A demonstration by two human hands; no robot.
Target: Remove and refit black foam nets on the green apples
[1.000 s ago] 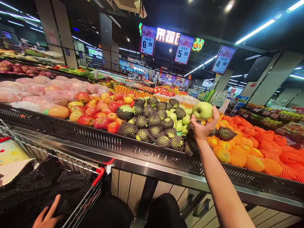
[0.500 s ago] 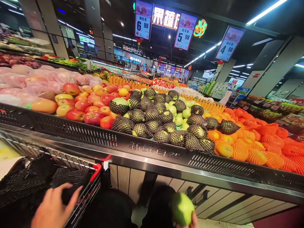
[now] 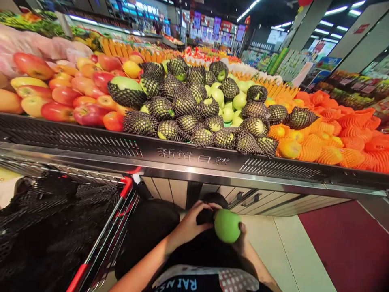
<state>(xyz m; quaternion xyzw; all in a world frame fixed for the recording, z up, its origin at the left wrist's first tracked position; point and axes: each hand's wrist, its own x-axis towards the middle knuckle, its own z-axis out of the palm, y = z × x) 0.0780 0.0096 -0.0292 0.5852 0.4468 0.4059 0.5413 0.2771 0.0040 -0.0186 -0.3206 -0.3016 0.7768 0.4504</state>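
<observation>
My right hand [image 3: 242,237] grips a bare green apple [image 3: 227,226] in front of my lap, its fingers around the fruit's right side. Just left of the apple, my left hand [image 3: 196,219] is closed on a black foam net [image 3: 204,217], which partly blends into my dark clothes. The hands are close together. Ahead on the display, green apples in black foam nets [image 3: 184,100] lie piled around several bare green apples [image 3: 217,96].
A shopping cart [image 3: 127,184] with red corners stands at the left, holding a heap of black foam nets [image 3: 51,227]. The black display rim [image 3: 194,156] crosses ahead. Red apples [image 3: 67,95] lie left, net-wrapped oranges [image 3: 331,154] right.
My left hand has moved right, from over the cart to beside the apple, with the black net. My right hand has raised the apple slightly. The view has tilted down.
</observation>
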